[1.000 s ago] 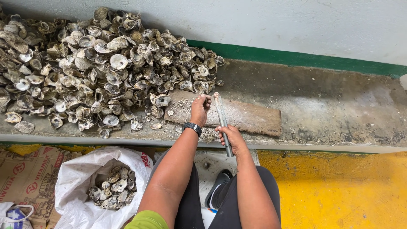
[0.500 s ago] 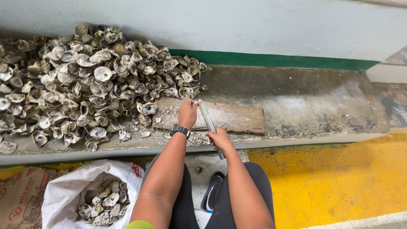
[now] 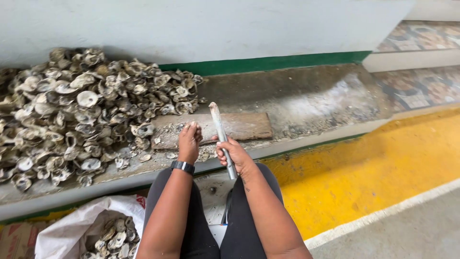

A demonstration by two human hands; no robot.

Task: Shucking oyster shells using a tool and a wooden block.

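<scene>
From the head camera, a person sits at a low ledge [image 3: 306, 103] by a wall. A big pile [image 3: 86, 112] of grey shells lies on the left part of the ledge. It looks like most of the shells are left to do. Down by the person's left knee is a white sack [image 3: 72, 228] with some shells in it. It is only partly full, so I think a small share of the work is done.

In front of the person lies a flat board [image 3: 242, 125]. Bits of broken shell are spread on it and around it.

The left hand [image 3: 189, 140] rests on the near end of the board. Its fingers are curled shut and pressed down. It seems to hold a small shell there, but the fingers hide it, so I cannot tell for sure. A black watch [image 3: 182, 166] is on that wrist.

The right hand [image 3: 232, 152] is just beside the left one. Its fingers are wrapped tight around a metal rod [image 3: 219, 132]. The rod points up and away, with its top end over the board. Both arms reach forward over the knees.
</scene>
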